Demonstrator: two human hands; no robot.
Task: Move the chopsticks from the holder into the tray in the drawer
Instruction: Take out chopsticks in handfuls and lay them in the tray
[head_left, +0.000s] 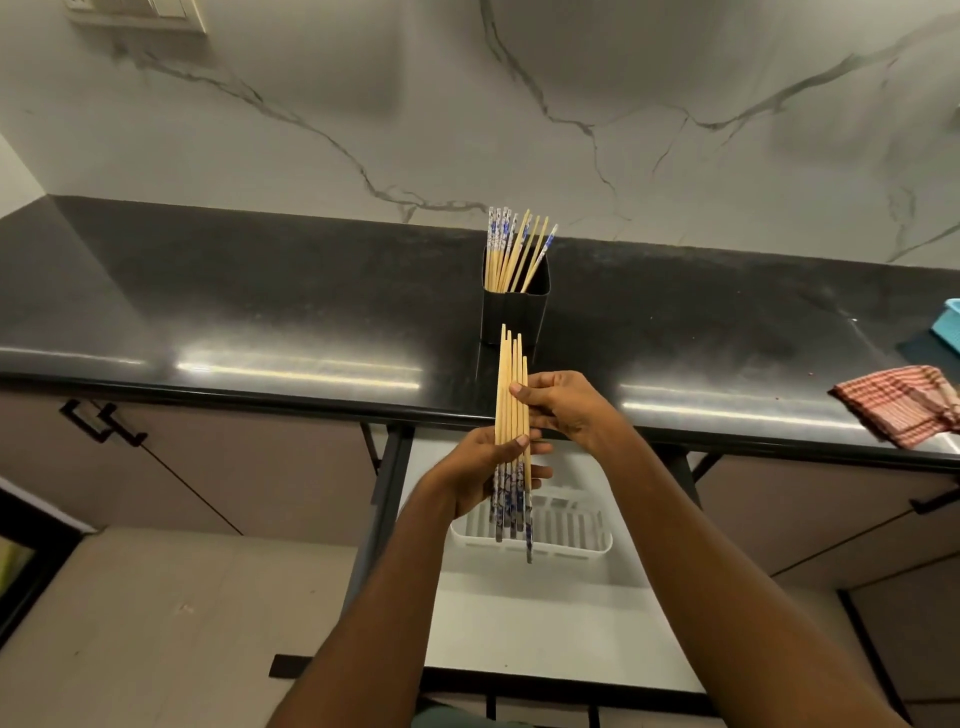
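A bundle of several bamboo chopsticks (510, 395) with blue-and-white patterned ends is held upright over the open drawer (550, 618). My left hand (480, 475) grips the bundle near its patterned lower part. My right hand (563, 410) pinches it higher up, from the right. Below the bundle's lower ends sits a white slotted tray (576, 532) inside the drawer. Farther back on the black counter stands the black square holder (515, 306), with several more chopsticks (511, 252) sticking out of it.
The black counter (260, 322) runs across the view, with a marble wall behind. A red checked cloth (901, 410) lies at the counter's right edge, and a light blue basket (948, 325) sits beyond it. Cabinet doors with black handles (101, 423) flank the drawer.
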